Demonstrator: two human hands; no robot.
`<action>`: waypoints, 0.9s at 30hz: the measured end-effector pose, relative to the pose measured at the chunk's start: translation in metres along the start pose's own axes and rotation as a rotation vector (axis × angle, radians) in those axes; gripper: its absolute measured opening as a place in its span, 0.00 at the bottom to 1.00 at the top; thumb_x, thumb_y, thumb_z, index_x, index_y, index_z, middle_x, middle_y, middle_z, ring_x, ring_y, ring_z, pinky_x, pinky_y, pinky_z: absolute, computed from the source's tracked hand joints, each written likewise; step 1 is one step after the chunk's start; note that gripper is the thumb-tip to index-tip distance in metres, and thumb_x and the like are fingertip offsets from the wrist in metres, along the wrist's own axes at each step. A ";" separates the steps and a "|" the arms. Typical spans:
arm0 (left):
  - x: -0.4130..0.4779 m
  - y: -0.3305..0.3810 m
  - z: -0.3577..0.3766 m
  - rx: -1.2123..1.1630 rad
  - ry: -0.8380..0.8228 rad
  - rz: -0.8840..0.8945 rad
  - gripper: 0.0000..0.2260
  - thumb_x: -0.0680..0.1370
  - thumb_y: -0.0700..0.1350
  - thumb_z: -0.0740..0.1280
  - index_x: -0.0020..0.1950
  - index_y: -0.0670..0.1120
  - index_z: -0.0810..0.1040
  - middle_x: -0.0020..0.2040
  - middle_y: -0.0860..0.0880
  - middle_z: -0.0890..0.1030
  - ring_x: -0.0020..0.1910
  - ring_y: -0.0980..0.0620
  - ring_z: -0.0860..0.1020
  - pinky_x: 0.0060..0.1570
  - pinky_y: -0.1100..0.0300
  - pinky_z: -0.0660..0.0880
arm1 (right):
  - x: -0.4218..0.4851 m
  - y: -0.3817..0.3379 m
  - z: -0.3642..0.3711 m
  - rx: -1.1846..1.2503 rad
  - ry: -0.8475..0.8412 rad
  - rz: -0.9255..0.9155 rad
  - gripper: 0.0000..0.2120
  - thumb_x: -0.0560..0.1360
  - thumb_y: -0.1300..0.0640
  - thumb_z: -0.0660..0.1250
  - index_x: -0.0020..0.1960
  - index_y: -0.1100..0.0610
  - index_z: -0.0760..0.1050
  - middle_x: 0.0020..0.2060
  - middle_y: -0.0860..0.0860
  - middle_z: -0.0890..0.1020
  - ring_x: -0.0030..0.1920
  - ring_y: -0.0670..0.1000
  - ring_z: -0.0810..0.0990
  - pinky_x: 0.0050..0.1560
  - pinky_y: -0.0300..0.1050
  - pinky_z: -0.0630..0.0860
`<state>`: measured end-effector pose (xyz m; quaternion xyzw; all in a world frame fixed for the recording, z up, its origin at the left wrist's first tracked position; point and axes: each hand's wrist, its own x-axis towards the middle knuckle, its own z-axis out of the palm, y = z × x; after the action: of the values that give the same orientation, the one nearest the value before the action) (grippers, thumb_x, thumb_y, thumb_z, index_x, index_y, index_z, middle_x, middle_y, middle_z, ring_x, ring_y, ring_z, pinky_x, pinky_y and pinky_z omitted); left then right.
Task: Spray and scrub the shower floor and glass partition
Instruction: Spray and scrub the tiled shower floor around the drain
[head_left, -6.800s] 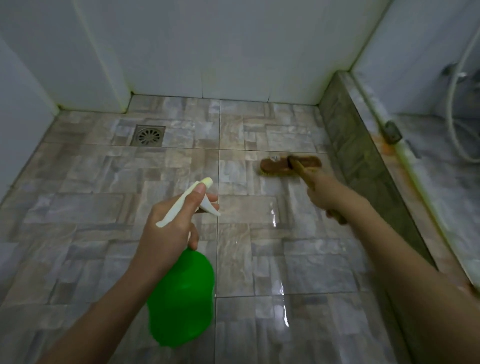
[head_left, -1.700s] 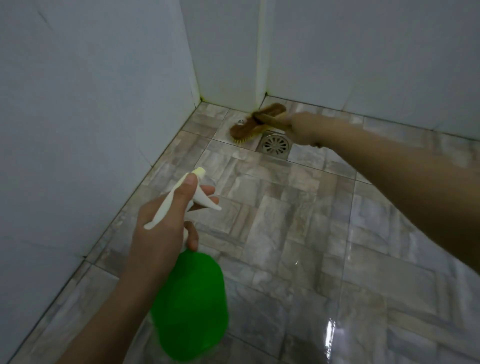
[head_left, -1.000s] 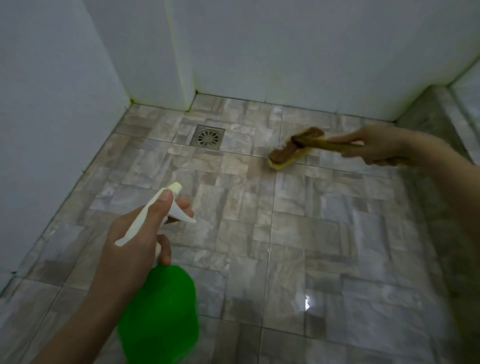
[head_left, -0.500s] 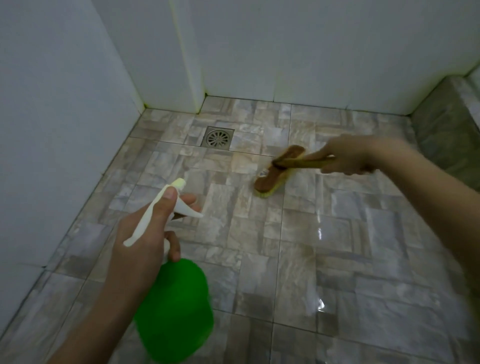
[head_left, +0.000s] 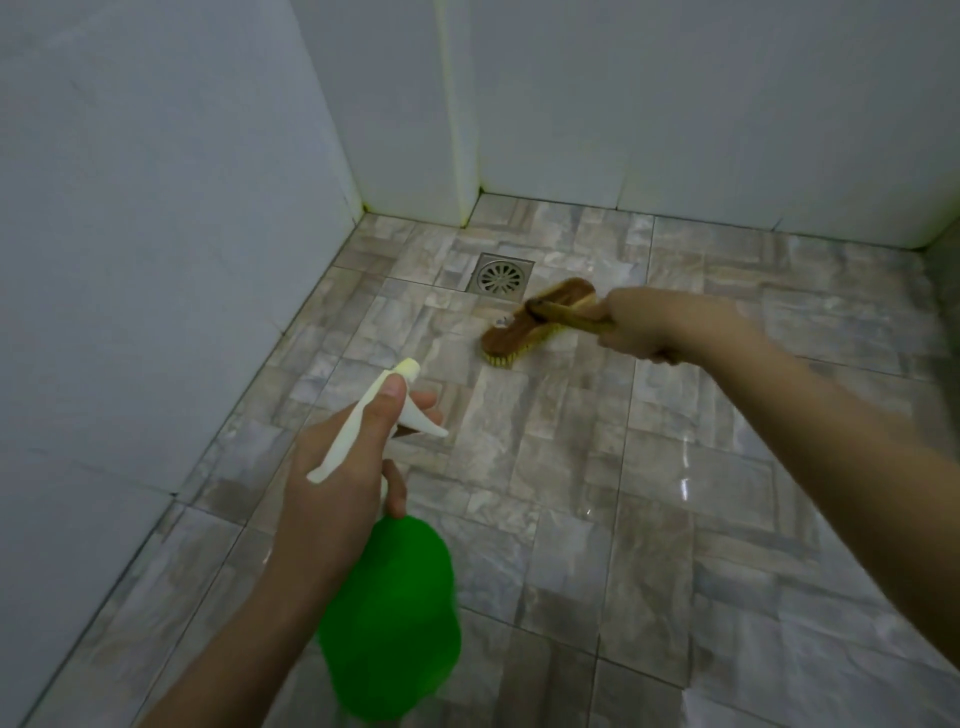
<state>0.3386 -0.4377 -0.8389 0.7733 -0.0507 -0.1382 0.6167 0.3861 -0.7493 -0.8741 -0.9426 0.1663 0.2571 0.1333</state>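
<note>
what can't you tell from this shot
All from the head view:
- Spray bottle: its green body is blurred, so the liquid level is unreadable; the left hand covers its neck.
- Brush: the right hand hides the handle's end; whether the bristles press the floor is unclear.
- Glass partition: outside the frame.

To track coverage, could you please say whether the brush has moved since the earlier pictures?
Yes; the brush has moved closer to the drain, now just beside it.
</note>
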 end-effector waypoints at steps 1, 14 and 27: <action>0.000 0.000 0.000 -0.002 -0.001 -0.005 0.17 0.79 0.62 0.62 0.45 0.56 0.87 0.48 0.52 0.87 0.21 0.51 0.72 0.29 0.56 0.71 | 0.011 -0.012 0.002 -0.005 0.044 -0.035 0.18 0.80 0.60 0.56 0.67 0.46 0.67 0.41 0.59 0.78 0.30 0.55 0.76 0.27 0.43 0.73; -0.013 -0.001 -0.018 0.008 0.038 -0.024 0.19 0.77 0.63 0.60 0.46 0.54 0.86 0.47 0.53 0.87 0.22 0.50 0.72 0.31 0.58 0.70 | -0.084 -0.024 0.050 0.014 -0.107 -0.071 0.31 0.83 0.58 0.52 0.70 0.28 0.42 0.42 0.55 0.75 0.30 0.54 0.80 0.33 0.51 0.82; -0.024 0.002 -0.038 -0.022 0.148 -0.029 0.17 0.82 0.58 0.61 0.44 0.56 0.86 0.48 0.51 0.88 0.24 0.48 0.72 0.28 0.59 0.71 | -0.149 -0.111 0.098 -0.007 -0.246 -0.143 0.41 0.77 0.65 0.57 0.77 0.45 0.33 0.51 0.58 0.77 0.29 0.48 0.66 0.40 0.46 0.72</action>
<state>0.3260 -0.3959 -0.8256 0.7753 0.0077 -0.0904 0.6250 0.2640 -0.5790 -0.8584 -0.9139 0.0800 0.3610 0.1675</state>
